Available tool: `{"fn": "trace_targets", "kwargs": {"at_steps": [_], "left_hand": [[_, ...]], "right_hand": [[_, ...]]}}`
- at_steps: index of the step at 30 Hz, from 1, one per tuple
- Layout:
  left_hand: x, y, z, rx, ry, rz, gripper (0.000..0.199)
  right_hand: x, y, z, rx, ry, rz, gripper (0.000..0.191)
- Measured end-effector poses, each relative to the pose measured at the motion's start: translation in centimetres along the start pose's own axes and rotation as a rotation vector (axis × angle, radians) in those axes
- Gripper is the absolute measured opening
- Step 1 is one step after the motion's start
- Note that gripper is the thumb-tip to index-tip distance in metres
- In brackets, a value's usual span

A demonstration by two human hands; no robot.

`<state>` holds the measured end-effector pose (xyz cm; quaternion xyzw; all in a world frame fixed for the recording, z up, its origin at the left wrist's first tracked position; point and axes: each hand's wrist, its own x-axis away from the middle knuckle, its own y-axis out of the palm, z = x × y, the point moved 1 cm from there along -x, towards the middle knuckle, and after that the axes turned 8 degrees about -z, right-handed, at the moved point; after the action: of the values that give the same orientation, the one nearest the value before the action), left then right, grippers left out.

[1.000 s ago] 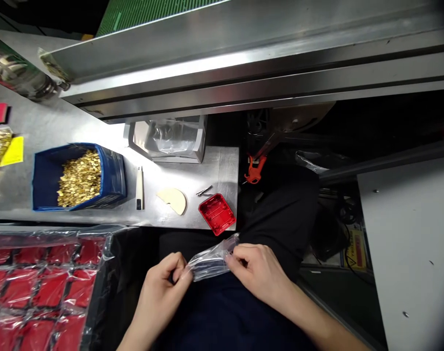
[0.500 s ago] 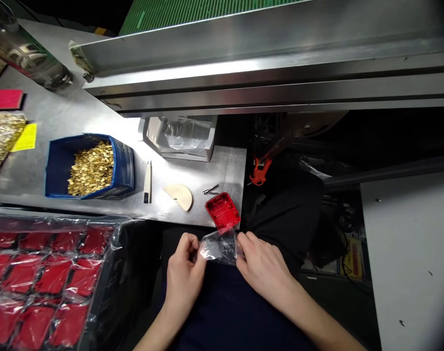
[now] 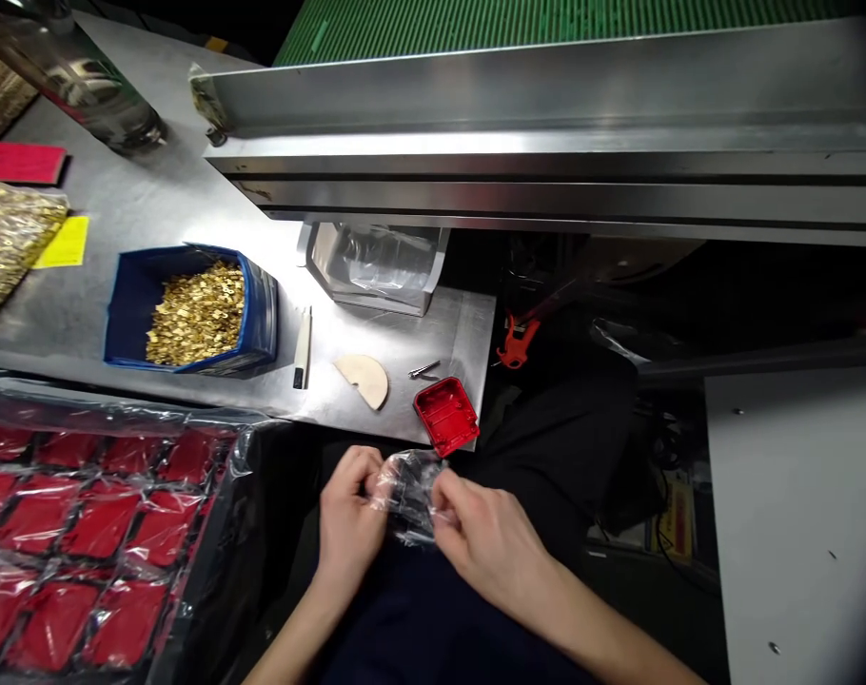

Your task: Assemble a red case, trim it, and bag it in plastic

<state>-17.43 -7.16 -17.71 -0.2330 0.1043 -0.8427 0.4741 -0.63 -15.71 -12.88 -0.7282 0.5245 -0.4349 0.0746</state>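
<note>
A clear plastic bag (image 3: 413,490) is stretched between my two hands, just above my lap. My left hand (image 3: 351,518) pinches its left side, and my right hand (image 3: 490,533) pinches the right side with curled fingers. Whether anything lies inside the bag I cannot tell. Just beyond the bag, a red open plastic case (image 3: 447,416) sits at the corner of the metal table (image 3: 319,404). Behind the case lie small metal pins (image 3: 424,369) and a pale half-round disc (image 3: 365,379).
A blue bin (image 3: 262,314) of small brass parts, a white-handled knife (image 3: 303,350) and a grey bin (image 3: 415,304) of clear bags stand on the table. At lower left is a crate of bagged red pieces (image 3: 105,518). A metal rail (image 3: 519,181) crosses ahead; an orange tool (image 3: 519,340) hangs below it.
The bag has bunched up, and my right hand has moved left, closer to my left hand. The bag has come away from the red case. The view has shifted slightly.
</note>
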Motion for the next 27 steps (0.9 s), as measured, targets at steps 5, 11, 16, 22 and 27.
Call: {"fn": "trace_targets", "kwargs": {"at_steps": [5, 11, 16, 22, 27], "left_hand": [[1.1, -0.3, 0.5, -0.015, 0.072, 0.067, 0.04], [2.3, -1.0, -2.0, -0.094, -0.023, -0.192, 0.021], [2.8, -2.2, -4.6, 0.045, -0.274, -0.25, 0.025], [2.2, -1.3, -4.5, 0.293, -0.338, -0.285, 0.035], [0.9, -0.7, -3.7, 0.363, -0.335, -0.233, 0.039]], "right_hand": [[-0.9, 1.0, -0.5, 0.339, 0.098, 0.083, 0.029], [-2.7, -0.7, -0.3, -0.033, -0.064, 0.006, 0.015], [-1.9, -3.5, 3.5, -0.132, -0.191, -0.024, 0.021], [-4.0, -0.9, 6.4, 0.616, -0.201, 0.293, 0.03], [-3.9, -0.3, 7.1, 0.656, -0.254, 0.372, 0.016]]}}
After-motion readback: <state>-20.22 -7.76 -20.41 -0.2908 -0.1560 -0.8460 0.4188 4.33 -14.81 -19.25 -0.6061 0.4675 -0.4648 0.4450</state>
